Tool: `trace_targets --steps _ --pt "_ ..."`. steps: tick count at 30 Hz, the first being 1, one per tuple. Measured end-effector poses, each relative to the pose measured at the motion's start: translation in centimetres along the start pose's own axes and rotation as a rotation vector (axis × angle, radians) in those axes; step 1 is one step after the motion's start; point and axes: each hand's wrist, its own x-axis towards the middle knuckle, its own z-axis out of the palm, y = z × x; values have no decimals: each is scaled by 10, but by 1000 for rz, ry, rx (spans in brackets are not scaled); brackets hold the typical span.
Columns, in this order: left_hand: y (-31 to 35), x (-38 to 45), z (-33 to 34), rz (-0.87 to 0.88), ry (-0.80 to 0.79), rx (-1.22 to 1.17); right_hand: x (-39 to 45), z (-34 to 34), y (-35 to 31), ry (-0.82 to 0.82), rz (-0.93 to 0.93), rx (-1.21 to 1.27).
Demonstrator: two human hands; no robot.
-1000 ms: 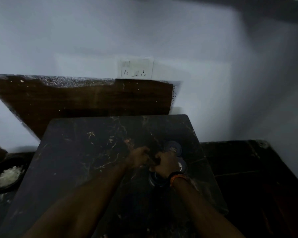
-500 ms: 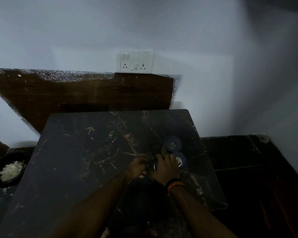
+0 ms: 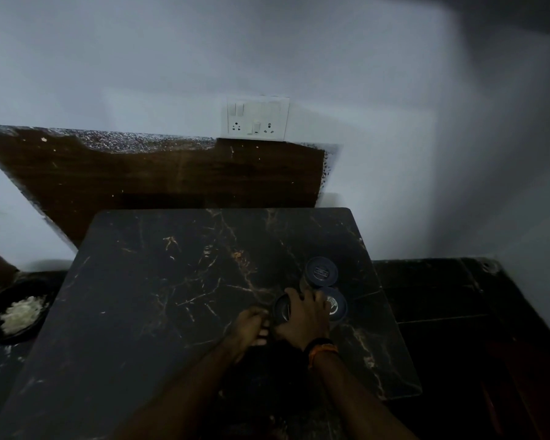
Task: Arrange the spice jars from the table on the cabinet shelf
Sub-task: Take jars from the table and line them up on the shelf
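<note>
Three dark-lidded spice jars stand close together on the right side of the black marble table [image 3: 159, 281]. The far jar [image 3: 321, 272] stands free. My right hand [image 3: 305, 319] lies over the other two, its fingers wrapped around the left jar [image 3: 281, 308] and touching the right jar [image 3: 335, 304]. My left hand [image 3: 251, 323] is curled next to the left jar, pressed against my right hand; the dim light hides whether it holds anything. No cabinet shelf is in view.
A brown wooden board [image 3: 172, 176] leans on the white wall behind the table, under a switch and socket plate [image 3: 257, 118]. A dark bowl of white food [image 3: 19, 312] sits low at the left. Dark floor [image 3: 442, 296] lies right of the table.
Both hands have stayed over the jar cluster. My right hand has slid a little forward over the jars, and the far jar's lid now shows fully.
</note>
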Motion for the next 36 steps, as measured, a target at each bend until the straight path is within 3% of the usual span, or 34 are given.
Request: trace_targets --steps 4,8,11,15,24,36 --pt "-5 -4 -5 -88 17 -226 8 -18 -1 -34 -44 270" --pt "-6 -12 -12 -289 -282 -616 9 -41 1 -71 -157 696" --pt "2 -22 -20 -245 -486 -830 9 -57 -1 -111 -212 971" --pt "20 -32 -21 -88 -524 -964 17 -71 -3 -182 -144 1231" --pt "52 -40 -18 256 -421 -856 36 -63 -11 -80 1 1508" --pt "68 -43 -12 383 -396 -680 44 -82 -13 -70 -35 1640"
